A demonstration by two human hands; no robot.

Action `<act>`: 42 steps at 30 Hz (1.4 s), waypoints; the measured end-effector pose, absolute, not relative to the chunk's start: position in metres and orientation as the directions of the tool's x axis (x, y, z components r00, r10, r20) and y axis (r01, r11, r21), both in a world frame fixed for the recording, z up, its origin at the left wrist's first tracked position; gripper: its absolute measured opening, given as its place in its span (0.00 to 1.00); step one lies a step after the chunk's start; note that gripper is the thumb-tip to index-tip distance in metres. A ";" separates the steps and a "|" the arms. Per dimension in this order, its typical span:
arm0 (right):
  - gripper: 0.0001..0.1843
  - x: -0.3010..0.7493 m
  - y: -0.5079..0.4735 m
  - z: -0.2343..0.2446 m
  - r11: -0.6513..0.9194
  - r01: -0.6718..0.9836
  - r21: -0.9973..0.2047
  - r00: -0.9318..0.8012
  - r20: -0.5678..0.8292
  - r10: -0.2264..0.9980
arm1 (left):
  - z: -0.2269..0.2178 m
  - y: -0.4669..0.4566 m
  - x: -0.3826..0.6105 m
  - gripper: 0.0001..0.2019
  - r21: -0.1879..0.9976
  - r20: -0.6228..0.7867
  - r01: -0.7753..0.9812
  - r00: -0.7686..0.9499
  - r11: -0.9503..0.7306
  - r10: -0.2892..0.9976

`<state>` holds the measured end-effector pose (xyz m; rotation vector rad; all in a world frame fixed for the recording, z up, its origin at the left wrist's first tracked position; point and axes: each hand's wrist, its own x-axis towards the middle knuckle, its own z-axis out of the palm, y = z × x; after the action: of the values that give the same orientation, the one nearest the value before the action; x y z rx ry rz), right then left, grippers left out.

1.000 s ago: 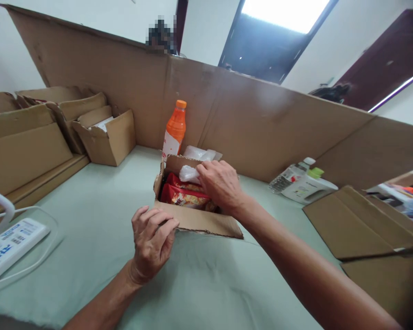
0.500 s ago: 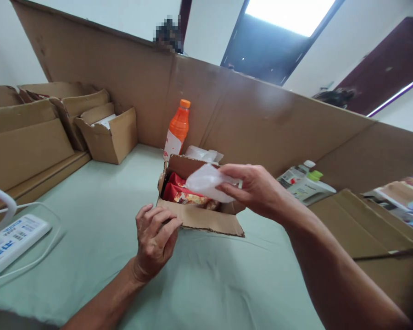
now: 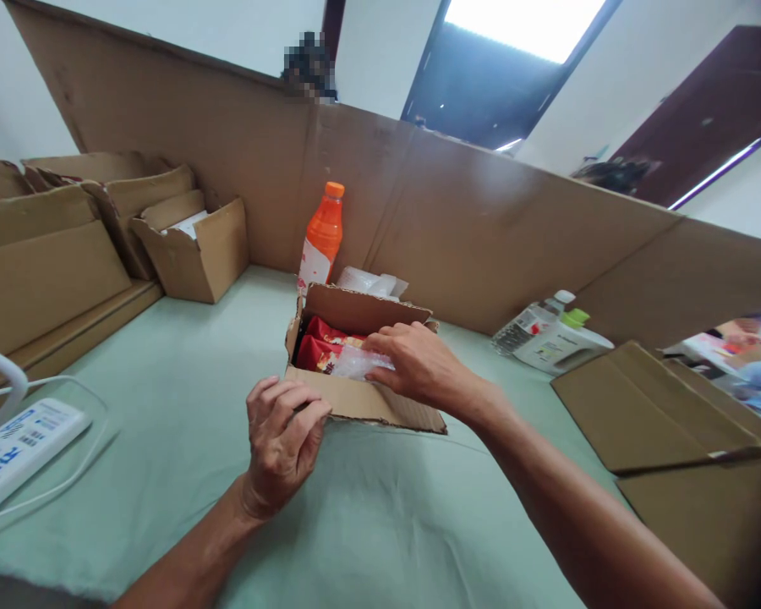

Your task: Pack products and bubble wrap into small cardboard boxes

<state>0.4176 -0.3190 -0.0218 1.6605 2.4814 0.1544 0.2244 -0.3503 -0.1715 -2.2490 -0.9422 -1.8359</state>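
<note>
Clear packet [image 3: 353, 364] under palm-down right hand [image 3: 418, 368]; left hand [image 3: 282, 444] curled on box [image 3: 361, 402].

Daylight flooded from the window [image 3: 525, 24] overhead, blown out to pure white. Soft, even light lay on the counter [image 3: 165, 406], with just a faint shadow beneath the left hand [image 3: 282, 444]. The wide lens bowed the cardboard wall [image 3: 482, 228] and stretched the corners. The centre was crisp, but the far right edge was smeared and one small patch up top was pixelated.

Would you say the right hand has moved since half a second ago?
Yes: the right hand, holding a clear packet, came down leftward into the cardboard box.
</note>
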 end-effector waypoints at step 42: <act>0.13 0.483 -0.418 -0.066 0.282 0.807 -0.519 0.276 0.753 0.598 | -0.192 -0.339 0.231 0.36 0.750 0.644 0.316 -0.149 -0.581 0.750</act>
<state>0.4831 -0.4176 -0.0661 2.9963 3.0088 0.4936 0.2313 -0.3394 -0.1921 -2.2276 -1.5013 -2.2257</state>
